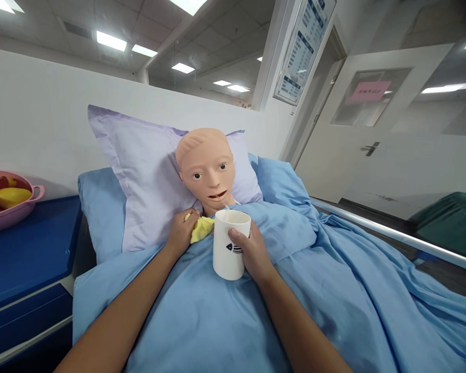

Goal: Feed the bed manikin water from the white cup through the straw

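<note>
Left hand (pixel 181 233) holds yellow cloth (pixel 202 229); right hand (pixel 255 253) grips 1 white mug (pixel 224 247).

1. Between the forearms (pixel 140 298), room lies open above the blanket (pixel 205 321).
2. The mug (pixel 225 259) and right hand (pixel 255 251) block the frontal path to the manikin (pixel 205 171) below its chin.
3. Left hand (pixel 184 229) and yellow cloth (pixel 202 229) crowd the pillow side.
4. Air above the manikin is free; the bed rail (pixel 404 238) bars the right.

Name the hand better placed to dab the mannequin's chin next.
Probably the left hand: it holds the yellow cloth close to the mannequin, while the right hand grips the white mug.
</note>
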{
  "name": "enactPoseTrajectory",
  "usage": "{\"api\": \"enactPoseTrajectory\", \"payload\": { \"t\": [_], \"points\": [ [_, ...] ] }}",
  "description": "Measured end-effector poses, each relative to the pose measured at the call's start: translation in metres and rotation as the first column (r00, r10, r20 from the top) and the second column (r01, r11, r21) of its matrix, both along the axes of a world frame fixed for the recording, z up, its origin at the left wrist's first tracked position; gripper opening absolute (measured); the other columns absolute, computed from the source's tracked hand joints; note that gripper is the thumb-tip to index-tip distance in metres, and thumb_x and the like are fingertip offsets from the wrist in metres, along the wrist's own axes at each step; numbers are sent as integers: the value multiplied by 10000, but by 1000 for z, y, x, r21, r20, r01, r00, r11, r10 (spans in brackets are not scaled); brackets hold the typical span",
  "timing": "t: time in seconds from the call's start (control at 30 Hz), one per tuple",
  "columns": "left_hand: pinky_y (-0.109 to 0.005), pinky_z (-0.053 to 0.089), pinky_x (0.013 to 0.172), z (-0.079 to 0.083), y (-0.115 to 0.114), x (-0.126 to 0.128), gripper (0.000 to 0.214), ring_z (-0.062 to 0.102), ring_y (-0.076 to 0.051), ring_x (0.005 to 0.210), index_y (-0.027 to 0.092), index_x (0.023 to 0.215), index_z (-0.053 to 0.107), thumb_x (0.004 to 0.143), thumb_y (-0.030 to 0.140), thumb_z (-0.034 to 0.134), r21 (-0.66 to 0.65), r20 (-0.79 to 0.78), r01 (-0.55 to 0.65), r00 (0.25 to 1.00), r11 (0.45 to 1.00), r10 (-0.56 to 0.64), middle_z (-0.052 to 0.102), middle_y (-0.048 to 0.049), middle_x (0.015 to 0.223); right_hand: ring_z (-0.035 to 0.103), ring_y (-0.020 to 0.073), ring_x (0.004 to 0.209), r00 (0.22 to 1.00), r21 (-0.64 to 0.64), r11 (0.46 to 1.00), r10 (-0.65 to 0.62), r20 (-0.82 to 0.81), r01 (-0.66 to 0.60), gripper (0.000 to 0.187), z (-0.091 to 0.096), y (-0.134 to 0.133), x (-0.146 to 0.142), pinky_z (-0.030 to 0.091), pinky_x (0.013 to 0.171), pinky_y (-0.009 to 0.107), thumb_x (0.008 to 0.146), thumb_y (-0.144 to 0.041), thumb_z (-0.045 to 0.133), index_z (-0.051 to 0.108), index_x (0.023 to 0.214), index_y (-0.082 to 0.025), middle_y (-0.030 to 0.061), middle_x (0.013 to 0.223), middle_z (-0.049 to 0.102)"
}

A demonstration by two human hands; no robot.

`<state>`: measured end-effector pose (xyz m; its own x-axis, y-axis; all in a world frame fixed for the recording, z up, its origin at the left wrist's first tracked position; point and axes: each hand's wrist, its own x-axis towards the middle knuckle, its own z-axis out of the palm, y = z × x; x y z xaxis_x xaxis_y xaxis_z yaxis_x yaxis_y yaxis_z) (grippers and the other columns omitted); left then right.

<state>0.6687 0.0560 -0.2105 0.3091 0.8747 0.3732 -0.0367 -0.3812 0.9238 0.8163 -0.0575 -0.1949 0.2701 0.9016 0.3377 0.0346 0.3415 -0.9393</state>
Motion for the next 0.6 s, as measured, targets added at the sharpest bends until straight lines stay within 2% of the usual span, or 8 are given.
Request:
{"api": "enactPoseTrajectory", "payload": {
  "t": [0.27, 0.47, 0.6],
  "points": [
    [-256, 266, 538, -1, 0, 0, 402, 350, -98, 578, 189, 601, 414, 852, 480, 532, -15, 12, 3, 1000, 1000, -3, 344, 46, 579, 658, 239, 839, 999, 24, 999, 42, 9, -42, 513, 1, 0, -1, 509, 644, 314, 710, -592, 774, 627, 1025, -215, 58, 945, 714],
    [-254, 266, 532, -1, 0, 0, 395, 350, -100, 579, 188, 596, 425, 847, 472, 534, -23, 16, 5, 1000, 1000, -4, 356, 43, 576, 667, 247, 852, 1000, 12, 1000, 5, -16, -5, 525, -2, 1, 1, 520, 631, 310, 709, -603, 768, 644, 1037, -212, 65, 953, 724],
    [-255, 269, 534, -1, 0, 1, 397, 353, -100, 577, 186, 598, 435, 843, 479, 542, -32, 20, 5, 1000, 999, -4, 359, 45, 575, 676, 246, 833, 997, 23, 1000, -12, -77, 14, 514, -3, 2, 0, 547, 681, 340, 705, -590, 774, 651, 1035, -216, 56, 921, 732]
  ]
}}
